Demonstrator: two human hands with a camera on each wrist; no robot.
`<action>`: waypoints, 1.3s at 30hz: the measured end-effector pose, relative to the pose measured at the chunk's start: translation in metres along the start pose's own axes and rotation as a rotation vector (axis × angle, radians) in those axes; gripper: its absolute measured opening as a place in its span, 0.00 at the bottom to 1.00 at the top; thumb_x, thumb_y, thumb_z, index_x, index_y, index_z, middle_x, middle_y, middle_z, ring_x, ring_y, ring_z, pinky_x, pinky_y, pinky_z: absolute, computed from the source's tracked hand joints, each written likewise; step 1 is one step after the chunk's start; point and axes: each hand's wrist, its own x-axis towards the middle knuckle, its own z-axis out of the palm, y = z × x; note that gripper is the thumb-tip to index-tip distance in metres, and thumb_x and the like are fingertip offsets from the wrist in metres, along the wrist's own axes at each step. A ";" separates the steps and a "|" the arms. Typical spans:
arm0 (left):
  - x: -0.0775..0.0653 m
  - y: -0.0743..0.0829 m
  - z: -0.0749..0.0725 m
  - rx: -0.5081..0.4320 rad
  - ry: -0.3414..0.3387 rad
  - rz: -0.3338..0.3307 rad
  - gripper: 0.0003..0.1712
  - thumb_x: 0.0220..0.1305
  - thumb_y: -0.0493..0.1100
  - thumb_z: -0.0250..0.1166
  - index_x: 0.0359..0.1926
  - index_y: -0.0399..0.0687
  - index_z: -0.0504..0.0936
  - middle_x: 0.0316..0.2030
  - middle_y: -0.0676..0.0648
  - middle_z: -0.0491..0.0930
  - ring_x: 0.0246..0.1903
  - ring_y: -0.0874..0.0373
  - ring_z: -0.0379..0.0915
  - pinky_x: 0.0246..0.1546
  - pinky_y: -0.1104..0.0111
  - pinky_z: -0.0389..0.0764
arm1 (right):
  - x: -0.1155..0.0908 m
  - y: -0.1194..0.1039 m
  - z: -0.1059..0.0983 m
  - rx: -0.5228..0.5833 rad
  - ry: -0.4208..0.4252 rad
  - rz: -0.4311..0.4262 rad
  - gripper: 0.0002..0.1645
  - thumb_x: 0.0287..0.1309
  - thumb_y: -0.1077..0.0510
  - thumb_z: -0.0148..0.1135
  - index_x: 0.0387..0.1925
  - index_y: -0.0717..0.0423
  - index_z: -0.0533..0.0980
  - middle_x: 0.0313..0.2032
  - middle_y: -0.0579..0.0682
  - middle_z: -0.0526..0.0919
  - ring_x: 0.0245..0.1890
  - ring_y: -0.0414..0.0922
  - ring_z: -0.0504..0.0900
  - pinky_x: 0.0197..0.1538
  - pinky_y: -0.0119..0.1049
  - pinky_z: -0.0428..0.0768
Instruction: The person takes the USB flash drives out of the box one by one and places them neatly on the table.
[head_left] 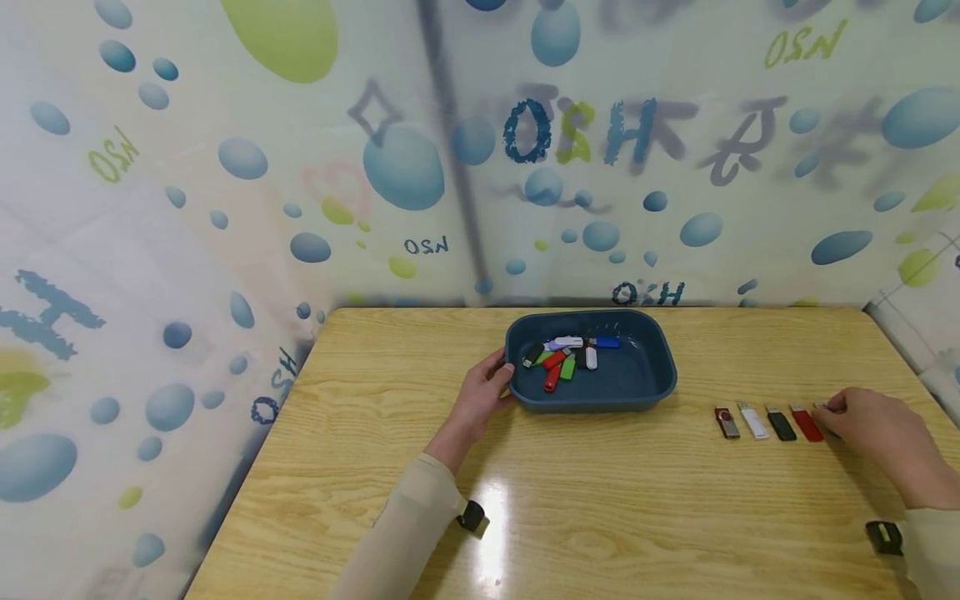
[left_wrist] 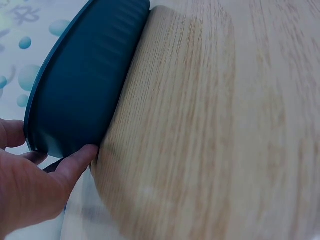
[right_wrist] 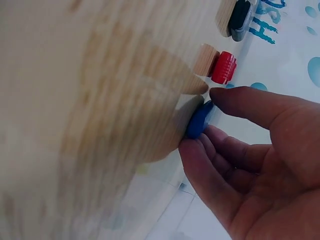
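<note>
My left hand point(head_left: 482, 390) holds the left end of a dark blue plastic bin point(head_left: 592, 406), its thumb over the rim; the left wrist view shows fingers against the bin's outer wall point(left_wrist: 85, 85). Several USB sticks, among them a red USB stick point(head_left: 552, 379) and a blue USB stick point(head_left: 606, 342), lie heaped in the bin's left part. Far right, my right hand point(head_left: 881, 429) pinches another blue USB stick point(right_wrist: 199, 120) between thumb and fingers at the tabletop. It is mostly hidden by the hand in the head view. Just left of it lies a red USB stick point(head_left: 807, 423).
The row continues leftward with a black USB stick point(head_left: 782, 424), a white USB stick point(head_left: 753, 422) and a red-and-silver USB stick point(head_left: 727, 422). All lie on the wooden table point(head_left: 600, 508). A patterned curtain point(head_left: 465, 208) hangs behind the table's back edge.
</note>
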 end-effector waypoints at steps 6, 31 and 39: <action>-0.002 0.001 0.000 0.000 -0.004 -0.002 0.30 0.75 0.35 0.46 0.74 0.32 0.53 0.70 0.32 0.56 0.66 0.40 0.58 0.59 0.47 0.67 | -0.003 -0.003 -0.001 0.014 0.072 -0.006 0.25 0.64 0.52 0.52 0.10 0.51 0.63 0.11 0.43 0.58 0.14 0.41 0.56 0.19 0.34 0.55; 0.015 -0.024 -0.008 -0.008 0.027 0.023 0.28 0.75 0.38 0.49 0.73 0.38 0.59 0.68 0.37 0.62 0.63 0.44 0.63 0.55 0.51 0.72 | 0.005 -0.159 -0.007 0.225 0.338 -0.320 0.21 0.68 0.53 0.54 0.48 0.68 0.78 0.36 0.60 0.80 0.35 0.55 0.78 0.35 0.54 0.77; 0.015 -0.024 -0.008 -0.018 0.022 0.021 0.29 0.75 0.38 0.48 0.73 0.38 0.58 0.69 0.36 0.60 0.64 0.43 0.62 0.56 0.49 0.71 | 0.023 -0.197 0.003 0.221 0.304 -0.354 0.17 0.66 0.56 0.56 0.46 0.67 0.79 0.35 0.58 0.80 0.34 0.51 0.77 0.35 0.49 0.77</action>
